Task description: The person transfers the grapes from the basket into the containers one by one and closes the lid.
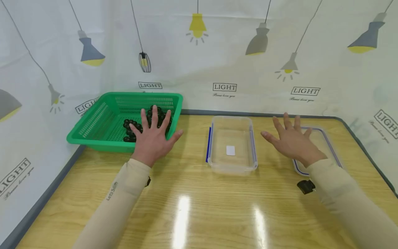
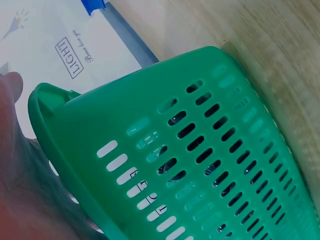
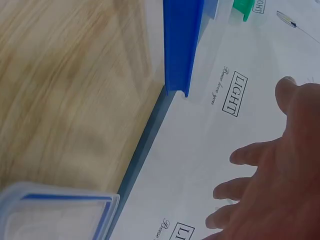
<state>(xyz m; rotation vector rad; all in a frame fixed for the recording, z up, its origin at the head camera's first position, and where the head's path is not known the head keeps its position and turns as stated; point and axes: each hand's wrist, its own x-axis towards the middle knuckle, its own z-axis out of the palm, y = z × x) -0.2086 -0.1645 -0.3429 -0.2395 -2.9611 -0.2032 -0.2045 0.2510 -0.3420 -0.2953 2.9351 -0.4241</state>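
Your left hand [image 1: 153, 138], fingers spread and released, hid part of the dark round berries [image 1: 155, 116] in the green slotted plastic basket [image 1: 93, 121]. Your right hand [image 1: 290, 140] hovered flat, fingers released, over the clear blue-rimmed lid [image 1: 326, 141], partly covering it. The clear rectangular plastic container [image 1: 231, 166] ran lengthwise away from you.

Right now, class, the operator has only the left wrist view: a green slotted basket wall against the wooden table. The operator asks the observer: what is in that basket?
Observer: The head view shows a heap of small dark balls in the green basket, toward its right side.
Operator: Where is my left hand?
Observer: The left hand is over the basket's near right corner with its fingers spread straight. I cannot tell whether it touches.
Operator: What else is on the table?
Observer: A clear container with no lid on stands to the right of the basket. Only a small white patch shows inside it.
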